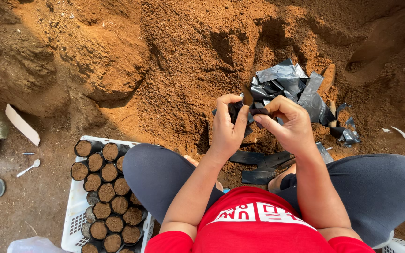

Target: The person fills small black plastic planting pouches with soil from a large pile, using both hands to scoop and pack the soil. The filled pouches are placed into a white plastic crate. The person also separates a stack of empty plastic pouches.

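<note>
Head view, person seated over a mound of reddish-brown soil (179,70). Left hand (227,125) and right hand (289,122) meet at frame centre, fingers of both pinched shut on one small black plastic bag (248,107), held above the soil. Pile of flat black bags (294,84) at 1 o'clock of the hands. White crate (73,211) of soil-filled bags (108,197) at 8 o'clock, beside the left knee.
</note>
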